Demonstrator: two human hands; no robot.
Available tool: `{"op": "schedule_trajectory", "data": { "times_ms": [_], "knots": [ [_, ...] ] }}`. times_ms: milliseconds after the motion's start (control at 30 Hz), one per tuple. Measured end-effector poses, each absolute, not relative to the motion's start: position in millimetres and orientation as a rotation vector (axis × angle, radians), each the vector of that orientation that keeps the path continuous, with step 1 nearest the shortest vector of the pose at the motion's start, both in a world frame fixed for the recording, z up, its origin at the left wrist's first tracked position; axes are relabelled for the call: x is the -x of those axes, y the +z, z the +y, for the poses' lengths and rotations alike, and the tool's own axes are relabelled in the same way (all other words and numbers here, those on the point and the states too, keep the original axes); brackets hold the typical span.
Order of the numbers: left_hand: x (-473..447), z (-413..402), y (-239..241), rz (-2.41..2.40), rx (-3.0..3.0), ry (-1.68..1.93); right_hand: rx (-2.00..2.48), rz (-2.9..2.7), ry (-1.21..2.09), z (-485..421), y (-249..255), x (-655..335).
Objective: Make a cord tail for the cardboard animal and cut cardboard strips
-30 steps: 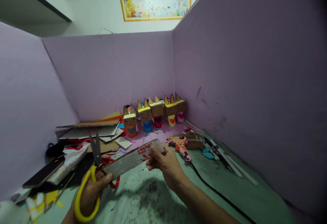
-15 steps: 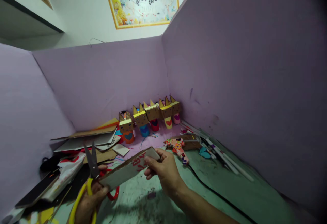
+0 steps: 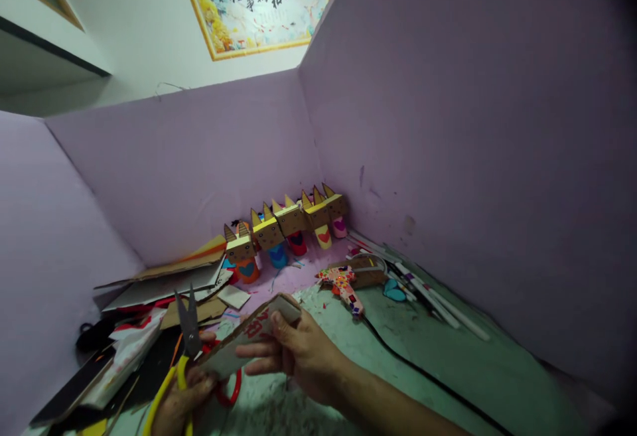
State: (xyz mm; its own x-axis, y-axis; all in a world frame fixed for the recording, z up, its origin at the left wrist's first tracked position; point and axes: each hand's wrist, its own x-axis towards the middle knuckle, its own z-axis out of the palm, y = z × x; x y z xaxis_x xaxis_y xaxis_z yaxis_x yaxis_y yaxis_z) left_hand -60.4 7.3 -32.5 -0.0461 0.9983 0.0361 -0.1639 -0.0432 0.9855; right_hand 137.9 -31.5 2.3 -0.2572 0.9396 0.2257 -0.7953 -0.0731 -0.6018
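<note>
A strip of white-faced cardboard (image 3: 236,346) with red print is held between my two hands, one end in each. My right hand (image 3: 303,350) pinches its right end with thumb on top, and the other fingers reach along its face. My left hand (image 3: 186,389) grips the left end. The same hand carries scissors (image 3: 188,330), blades pointing up and slightly apart, with a yellow handle round the hand. A red handle loop (image 3: 233,389) shows behind the strip; I cannot tell whether it belongs to the same scissors.
Cardboard-headed figures (image 3: 269,233) with pointed ears stand in a row at the back. A patterned glue gun (image 3: 343,283) lies right of centre, its black cable running forward. Glue sticks (image 3: 438,303) lie along the right wall. Stacked cardboard and paper (image 3: 164,283) fill the left side.
The strip's right end has tilted, and my right hand's fingers have stretched out along its face. The camera view has shifted slightly. Both hands keep hold of the strip.
</note>
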Motion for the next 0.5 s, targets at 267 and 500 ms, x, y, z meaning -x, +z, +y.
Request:
{"op": "schedule_trajectory", "data": {
  "times_ms": [267,500],
  "knots": [
    [75,24,-44,1.123,-1.121,1.309,0.314,-0.840,1.646,-38,3,-132],
    [54,-1,-22,1.075,-1.125,1.283,0.367,-0.626,1.608,-27,3,-138]
  ]
}}
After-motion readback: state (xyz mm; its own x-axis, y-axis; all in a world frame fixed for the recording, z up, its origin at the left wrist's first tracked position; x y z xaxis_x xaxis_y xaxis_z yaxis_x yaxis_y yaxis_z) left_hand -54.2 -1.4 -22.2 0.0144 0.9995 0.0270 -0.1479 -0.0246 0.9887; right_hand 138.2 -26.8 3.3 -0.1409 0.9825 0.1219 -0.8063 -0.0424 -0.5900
